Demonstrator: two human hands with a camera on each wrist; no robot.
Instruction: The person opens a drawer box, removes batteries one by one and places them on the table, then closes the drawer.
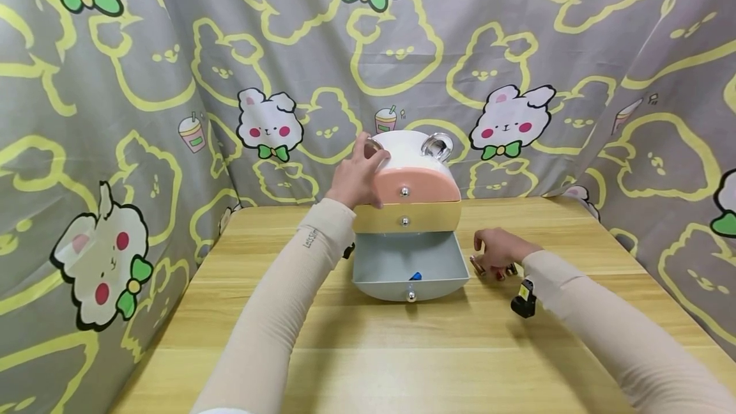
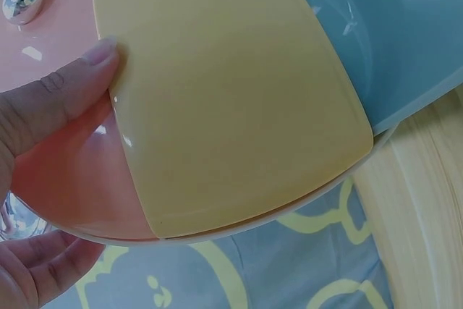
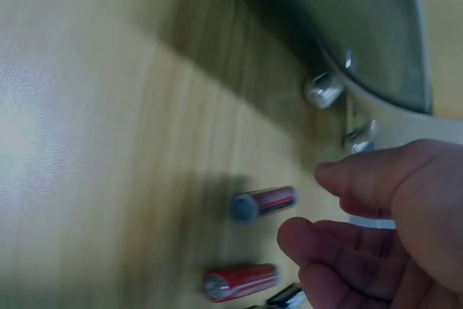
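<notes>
A small drawer cabinet (image 1: 402, 200) with a white top, a pink drawer and a yellow drawer stands on the table. Its lowest, grey-blue drawer (image 1: 391, 257) is pulled out and holds a small blue thing (image 1: 415, 276). My left hand (image 1: 358, 176) holds the cabinet's upper left side; in the left wrist view the thumb (image 2: 69, 88) lies on the front and the fingers reach behind the edge. To the drawer's right, my right hand (image 1: 499, 253) hovers by several batteries, including a red battery (image 3: 242, 281) and another red one (image 3: 266, 202). Nothing shows between its parted fingers.
Silver ear-shaped loops (image 1: 438, 145) stick up from the cabinet top. Round silver knobs (image 1: 405, 191) project from the drawers. A patterned curtain (image 1: 322, 50) hangs behind and along both sides of the wooden table (image 1: 368, 363).
</notes>
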